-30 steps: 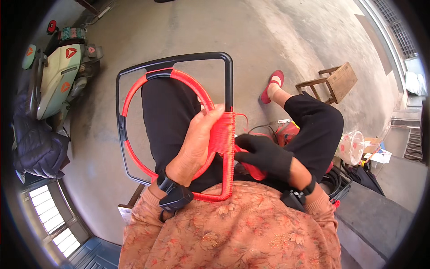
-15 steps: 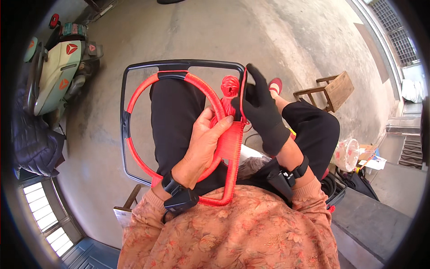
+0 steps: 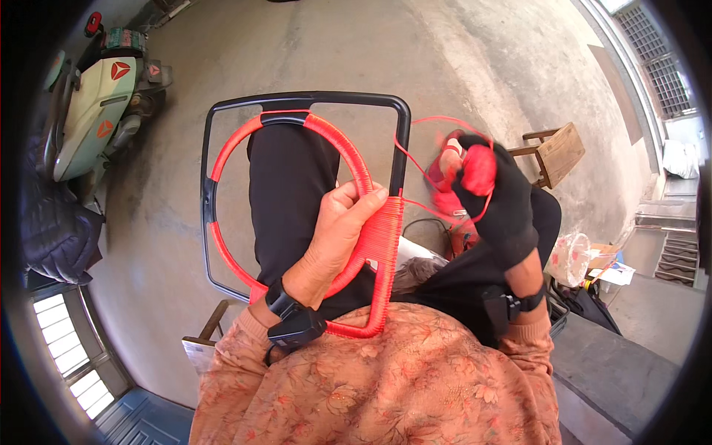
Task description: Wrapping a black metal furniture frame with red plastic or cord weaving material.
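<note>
The left hand grips the stiff, light-looking black frame at its red-wrapped side; the gloved right hand closes on a soft cord ball — cord runs taut between them.

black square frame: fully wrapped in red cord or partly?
Partly. Red cord covers the black frame on its right side and bottom corner only; top and left stay bare.

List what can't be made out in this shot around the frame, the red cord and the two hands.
- Head view: the right hand in its black glove is motion-blurred, so its grip on the red cord ball is unclear.
- Head view: the left hand covers where the red ring meets the wrapped side of the black frame.
- Head view: the frame's near edge is hidden behind the floral sleeve.
</note>
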`<state>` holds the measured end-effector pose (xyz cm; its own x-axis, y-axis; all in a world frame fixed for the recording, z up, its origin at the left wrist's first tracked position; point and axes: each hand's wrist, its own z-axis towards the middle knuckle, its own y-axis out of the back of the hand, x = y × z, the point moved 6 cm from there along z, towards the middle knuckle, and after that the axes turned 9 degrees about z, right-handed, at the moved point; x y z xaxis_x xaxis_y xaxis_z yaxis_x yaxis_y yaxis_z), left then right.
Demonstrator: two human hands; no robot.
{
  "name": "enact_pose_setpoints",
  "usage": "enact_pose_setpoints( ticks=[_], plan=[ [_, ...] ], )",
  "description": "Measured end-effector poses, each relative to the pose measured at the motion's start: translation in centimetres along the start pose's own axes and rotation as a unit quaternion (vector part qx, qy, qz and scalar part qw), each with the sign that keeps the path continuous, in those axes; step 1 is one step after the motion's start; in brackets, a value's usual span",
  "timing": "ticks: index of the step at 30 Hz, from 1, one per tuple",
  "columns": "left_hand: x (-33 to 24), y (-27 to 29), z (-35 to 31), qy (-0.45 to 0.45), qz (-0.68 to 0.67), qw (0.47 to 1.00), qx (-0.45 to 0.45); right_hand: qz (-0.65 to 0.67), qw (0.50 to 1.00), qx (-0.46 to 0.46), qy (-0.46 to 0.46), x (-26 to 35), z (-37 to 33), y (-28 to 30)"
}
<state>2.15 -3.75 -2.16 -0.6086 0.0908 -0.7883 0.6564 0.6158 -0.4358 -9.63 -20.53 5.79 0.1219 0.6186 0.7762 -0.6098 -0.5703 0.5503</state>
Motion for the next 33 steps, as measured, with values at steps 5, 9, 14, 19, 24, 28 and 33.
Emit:
enact_pose_setpoints(
  ticks=[5,9,14,19,24,28,33],
  plan=[
    [0.0,-0.7,-0.6,0.002,-0.003,1.000,0.026,-0.046,0.965,0.203,-0.158,-2.9,-5.1,2.7],
    [-0.3,-1.4,-0.8,-0.003,0.054,0.997,0.047,0.290,0.909,0.046,-0.295,-3.2,-7.3,4.4],
    [-0.6,-1.4,-0.7,0.000,0.050,0.998,0.040,0.034,0.978,0.109,-0.176,-5.4,-8.8,6.6],
    [-0.6,-0.9,-1.0,-0.004,0.023,0.999,0.022,0.373,0.858,-0.236,-0.263,-12.1,-12.9,14.1],
    [-0.8,-0.5,-0.8,-0.022,0.051,0.998,0.006,0.279,0.934,-0.177,-0.136,-9.2,-12.9,12.2],
    [-0.9,-0.6,-0.9,-0.048,0.057,0.997,0.001,0.267,0.940,-0.019,-0.212,-5.5,-8.4,3.0],
    [-1.1,-0.2,-0.8,-0.089,0.113,0.989,-0.031,0.578,0.721,0.072,-0.375,-2.1,-4.7,-7.7]
  ],
)
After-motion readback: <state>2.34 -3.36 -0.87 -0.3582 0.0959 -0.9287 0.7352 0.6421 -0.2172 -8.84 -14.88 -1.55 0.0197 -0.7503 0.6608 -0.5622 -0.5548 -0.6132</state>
